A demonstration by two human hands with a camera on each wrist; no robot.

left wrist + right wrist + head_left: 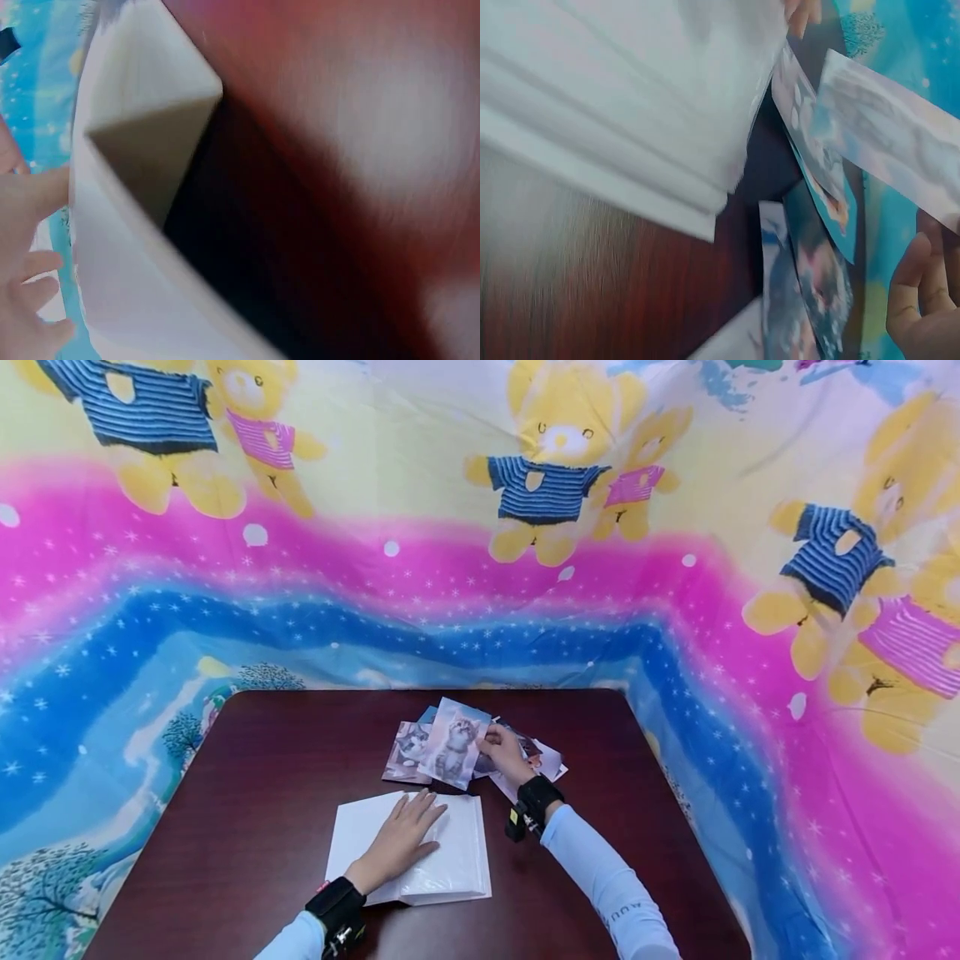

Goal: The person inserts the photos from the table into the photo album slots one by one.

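A white photo album (pixel 459 862) with clear plastic sleeves lies opened out on the table. My left hand (pixel 401 839) rests on it, fingers extended across the page. In the left wrist view the album's white cover (pixel 120 270) hides part of that hand. My right hand (pixel 506 755) pinches a kitten photo (pixel 452 748) by its right edge, above the other photos. Left of it lies another cat photo (pixel 408 745). To the right, several overlapping photos (pixel 553 763) stick out beneath the hand. The right wrist view shows the held photo (pixel 896 135) raised over the loose ones.
The dark brown table (pixel 255 810) carries the album in front and the photos behind it. A patterned cloth (pixel 420 577) with teddy bears hangs round the back and sides. Both wrists wear black straps with small devices.
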